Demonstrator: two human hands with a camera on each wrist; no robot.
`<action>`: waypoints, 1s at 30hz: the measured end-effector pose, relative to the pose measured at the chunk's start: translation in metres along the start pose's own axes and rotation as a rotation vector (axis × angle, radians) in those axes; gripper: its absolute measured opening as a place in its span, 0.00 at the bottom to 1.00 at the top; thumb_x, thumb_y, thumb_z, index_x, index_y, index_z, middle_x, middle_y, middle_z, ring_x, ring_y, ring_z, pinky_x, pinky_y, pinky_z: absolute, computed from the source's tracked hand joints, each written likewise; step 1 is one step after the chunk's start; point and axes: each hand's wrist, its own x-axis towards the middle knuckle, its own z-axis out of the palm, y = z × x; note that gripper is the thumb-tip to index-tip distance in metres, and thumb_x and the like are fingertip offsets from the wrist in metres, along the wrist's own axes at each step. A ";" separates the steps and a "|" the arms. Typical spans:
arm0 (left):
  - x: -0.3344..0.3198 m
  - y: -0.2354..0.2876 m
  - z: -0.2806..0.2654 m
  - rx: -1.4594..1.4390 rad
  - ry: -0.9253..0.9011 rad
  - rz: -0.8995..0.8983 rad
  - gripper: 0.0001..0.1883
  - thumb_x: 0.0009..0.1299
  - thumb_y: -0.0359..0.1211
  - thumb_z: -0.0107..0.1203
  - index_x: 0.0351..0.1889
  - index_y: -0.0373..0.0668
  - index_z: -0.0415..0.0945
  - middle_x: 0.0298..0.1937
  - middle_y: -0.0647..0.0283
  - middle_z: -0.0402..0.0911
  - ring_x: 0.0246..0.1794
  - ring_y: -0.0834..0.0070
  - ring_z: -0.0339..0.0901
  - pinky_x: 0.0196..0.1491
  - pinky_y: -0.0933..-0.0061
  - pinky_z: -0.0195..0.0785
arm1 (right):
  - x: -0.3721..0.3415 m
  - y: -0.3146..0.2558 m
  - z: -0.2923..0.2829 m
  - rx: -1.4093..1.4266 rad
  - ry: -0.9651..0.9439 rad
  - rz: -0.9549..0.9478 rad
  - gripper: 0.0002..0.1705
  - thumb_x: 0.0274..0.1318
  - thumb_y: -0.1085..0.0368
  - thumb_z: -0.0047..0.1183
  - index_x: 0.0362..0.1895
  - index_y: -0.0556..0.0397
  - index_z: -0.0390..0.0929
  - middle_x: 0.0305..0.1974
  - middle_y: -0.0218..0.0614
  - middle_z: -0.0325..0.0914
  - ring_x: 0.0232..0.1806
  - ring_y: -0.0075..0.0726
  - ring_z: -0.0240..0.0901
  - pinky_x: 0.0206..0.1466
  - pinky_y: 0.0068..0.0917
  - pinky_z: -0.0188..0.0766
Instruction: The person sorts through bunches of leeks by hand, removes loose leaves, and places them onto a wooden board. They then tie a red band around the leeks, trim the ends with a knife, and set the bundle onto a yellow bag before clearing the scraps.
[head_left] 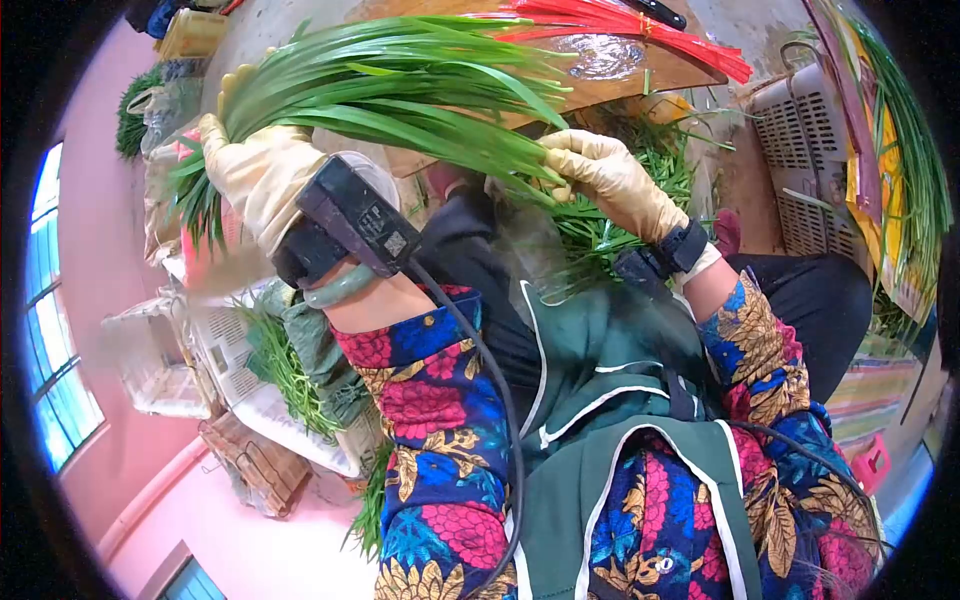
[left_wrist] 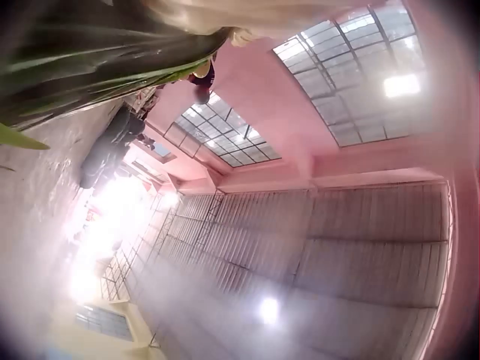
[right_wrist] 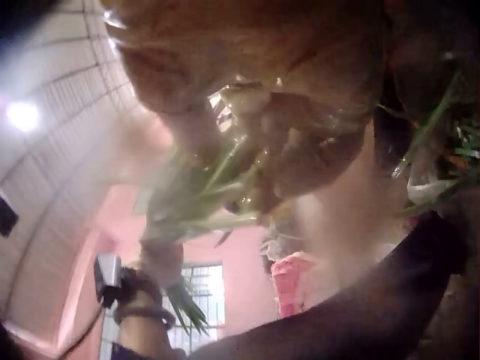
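Observation:
In the head view a long bunch of green leaves (head_left: 400,85) stretches between two gloved hands. The left hand (head_left: 258,178) grips the bunch at its left end, fingers wrapped round it, with leaf tips hanging below. At the other end the right hand (head_left: 615,185) pinches some of the cut ends between thumb and fingers. Blurred leaves (left_wrist: 82,64) fill the upper left of the left wrist view, beside a pale glove edge (left_wrist: 225,16). The right wrist view shows the right hand (right_wrist: 255,97) close up, its curled fingers on stalks (right_wrist: 225,176).
Red strips (head_left: 640,32) lie on a wooden board (head_left: 590,90) beyond the bunch. Loose green scraps (head_left: 650,150) are below the right hand. A grey plastic crate (head_left: 800,150) stands at right, near more long leaves (head_left: 905,170). Newspaper and greens (head_left: 290,370) are at left.

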 end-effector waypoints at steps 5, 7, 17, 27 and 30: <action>-0.013 0.008 0.023 -0.158 0.169 -0.068 0.16 0.74 0.39 0.50 0.44 0.35 0.79 0.44 0.56 0.83 0.47 0.64 0.79 0.55 0.59 0.73 | 0.001 0.022 -0.024 0.046 0.117 0.015 0.19 0.64 0.59 0.53 0.53 0.57 0.74 0.41 0.34 0.80 0.37 0.24 0.75 0.40 0.20 0.69; -0.016 0.006 0.011 0.048 0.032 0.055 0.16 0.74 0.39 0.49 0.46 0.35 0.78 0.46 0.56 0.83 0.48 0.64 0.79 0.56 0.58 0.72 | 0.001 0.013 -0.026 0.096 0.149 -0.001 0.25 0.60 0.58 0.56 0.58 0.56 0.70 0.48 0.35 0.78 0.47 0.26 0.74 0.47 0.24 0.68; -0.033 0.006 0.022 0.110 -0.211 0.009 0.15 0.74 0.38 0.50 0.48 0.35 0.78 0.48 0.55 0.82 0.49 0.64 0.78 0.56 0.57 0.71 | 0.014 0.003 -0.003 0.507 -0.114 -0.112 0.31 0.58 0.61 0.60 0.64 0.48 0.65 0.61 0.30 0.70 0.61 0.31 0.67 0.57 0.32 0.68; -0.029 0.003 0.026 0.059 -0.222 -0.034 0.15 0.73 0.38 0.49 0.47 0.35 0.78 0.48 0.55 0.82 0.50 0.63 0.77 0.57 0.55 0.70 | 0.019 0.017 -0.010 0.416 -0.050 -0.103 0.20 0.58 0.65 0.60 0.55 0.52 0.74 0.54 0.29 0.76 0.51 0.24 0.73 0.56 0.27 0.70; -0.028 0.004 0.026 0.051 -0.228 -0.047 0.15 0.73 0.38 0.49 0.47 0.35 0.78 0.49 0.55 0.82 0.50 0.62 0.77 0.57 0.54 0.69 | 0.015 0.015 -0.005 0.274 0.014 -0.059 0.23 0.59 0.66 0.59 0.58 0.54 0.73 0.56 0.31 0.75 0.54 0.25 0.71 0.58 0.27 0.69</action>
